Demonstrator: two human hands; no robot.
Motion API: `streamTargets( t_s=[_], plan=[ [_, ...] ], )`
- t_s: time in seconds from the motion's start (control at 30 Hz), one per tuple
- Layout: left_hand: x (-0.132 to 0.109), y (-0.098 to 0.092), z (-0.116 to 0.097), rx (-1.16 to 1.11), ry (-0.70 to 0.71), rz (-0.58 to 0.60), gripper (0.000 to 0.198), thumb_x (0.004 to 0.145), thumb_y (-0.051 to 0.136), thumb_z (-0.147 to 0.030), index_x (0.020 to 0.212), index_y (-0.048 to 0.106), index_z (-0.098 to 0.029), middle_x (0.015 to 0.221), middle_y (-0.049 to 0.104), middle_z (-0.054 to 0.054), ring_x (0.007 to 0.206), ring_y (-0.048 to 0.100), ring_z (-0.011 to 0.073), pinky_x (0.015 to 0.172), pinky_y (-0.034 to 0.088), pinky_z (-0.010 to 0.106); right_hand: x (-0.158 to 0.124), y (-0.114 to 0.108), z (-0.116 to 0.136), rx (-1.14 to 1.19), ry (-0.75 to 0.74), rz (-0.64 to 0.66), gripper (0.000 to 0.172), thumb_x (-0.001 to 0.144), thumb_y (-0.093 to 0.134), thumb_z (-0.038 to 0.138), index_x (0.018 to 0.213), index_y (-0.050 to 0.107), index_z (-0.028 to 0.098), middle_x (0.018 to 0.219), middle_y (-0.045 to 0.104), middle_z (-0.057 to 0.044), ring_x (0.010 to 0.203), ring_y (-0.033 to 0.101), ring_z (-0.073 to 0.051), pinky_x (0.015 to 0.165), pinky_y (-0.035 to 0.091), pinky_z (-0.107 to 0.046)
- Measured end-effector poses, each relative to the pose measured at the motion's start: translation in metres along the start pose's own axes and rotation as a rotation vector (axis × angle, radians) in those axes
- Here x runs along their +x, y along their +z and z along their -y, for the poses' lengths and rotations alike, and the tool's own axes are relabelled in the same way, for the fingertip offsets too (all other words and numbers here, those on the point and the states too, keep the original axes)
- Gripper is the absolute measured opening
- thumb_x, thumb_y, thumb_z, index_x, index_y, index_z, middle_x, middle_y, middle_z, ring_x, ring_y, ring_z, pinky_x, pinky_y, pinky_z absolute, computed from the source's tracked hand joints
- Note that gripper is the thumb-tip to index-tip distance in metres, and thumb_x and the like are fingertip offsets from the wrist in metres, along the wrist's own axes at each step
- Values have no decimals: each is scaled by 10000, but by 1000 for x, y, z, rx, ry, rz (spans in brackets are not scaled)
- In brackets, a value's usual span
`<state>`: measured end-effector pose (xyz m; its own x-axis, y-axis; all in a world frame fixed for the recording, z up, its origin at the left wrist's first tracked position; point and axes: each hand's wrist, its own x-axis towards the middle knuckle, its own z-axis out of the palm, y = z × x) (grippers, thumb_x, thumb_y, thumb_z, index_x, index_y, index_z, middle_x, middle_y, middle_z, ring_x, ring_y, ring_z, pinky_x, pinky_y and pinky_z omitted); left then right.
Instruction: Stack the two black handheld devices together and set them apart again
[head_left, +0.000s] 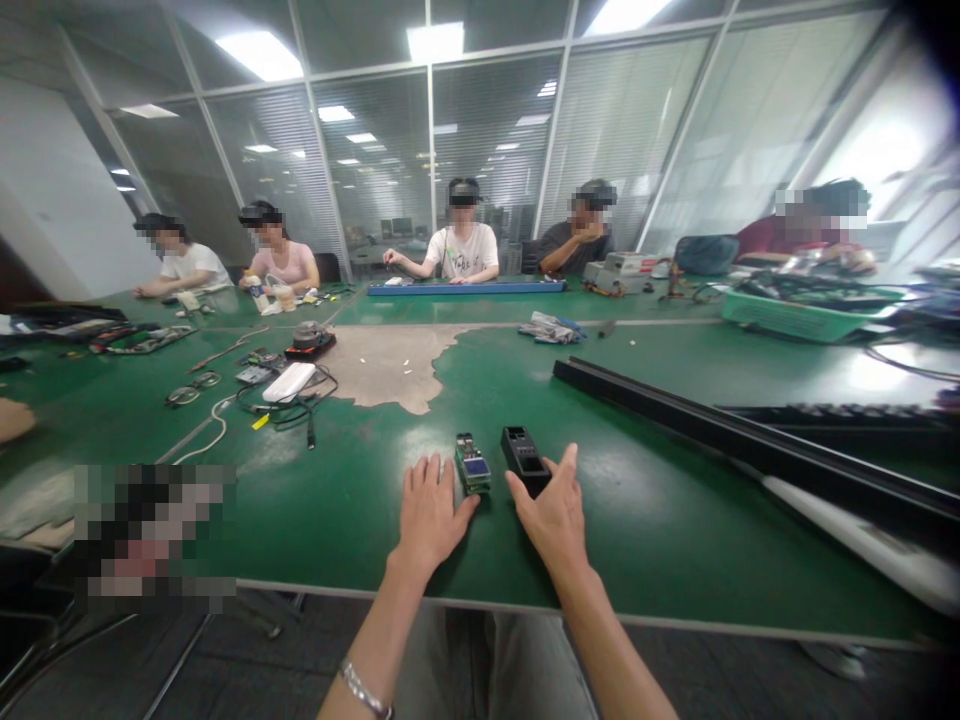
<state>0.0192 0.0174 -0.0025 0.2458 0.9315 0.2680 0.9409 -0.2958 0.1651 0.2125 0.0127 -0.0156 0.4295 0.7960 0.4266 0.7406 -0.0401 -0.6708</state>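
Green circuit board [474,472] lies near, left of the black case [523,452]; your left hand [429,512] grips nothing, whether your right hand [556,512] grasps the case is unclear; handle the board by its edges.

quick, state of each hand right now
Left hand: open, palm down beside the circuit board, holding nothing.
Right hand: thumb and fingers about the black case; grip cannot be told.

hands [429,512]: 2 | circuit board [474,470]: 1 | black case [526,456]: 1 | green basket [780,318]: 1 | people opposite [463,252]: 5
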Motion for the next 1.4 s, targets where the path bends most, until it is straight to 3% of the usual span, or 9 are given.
streamTargets(
  t_s=[0.17,0.5,1.1,1.4],
  plan=[
    [0,-1,1,-1,-11,11,683,1006,391,-621,1488,475,-145,1567,433,162,1456,354,361,1208,245,540,-1,-3,5,12,7,-21,1086,837,623,544,1595,58,9,1334,610,-243,1231,516,-414,987,460,-524],
    [0,2,-2,33,-17,-6,654,1020,381,-593,1485,485,-146,1562,444,154,1452,363,357,1211,248,542,-2,-2,8,-8,-29,1,1000,883,560,499,1590,45,14,1262,656,-232,1085,643,-377,921,494,-489],
    [-4,-1,-2,38,1,-14,645,1029,383,-567,1492,473,-127,1564,440,165,1467,349,360,1215,245,546,-2,0,5,-30,-24,-1,974,893,542,488,1594,62,12,1257,659,-231,1113,610,-371,933,485,-499],
    [-7,-1,0,-8,-4,-30,633,1022,395,-567,1483,485,-143,1568,436,159,1470,342,362,1220,228,558,0,-11,34,111,40,-89,1004,850,599,530,1603,127,62,1220,682,-195,1141,620,-361,975,471,-508]
  ],
)
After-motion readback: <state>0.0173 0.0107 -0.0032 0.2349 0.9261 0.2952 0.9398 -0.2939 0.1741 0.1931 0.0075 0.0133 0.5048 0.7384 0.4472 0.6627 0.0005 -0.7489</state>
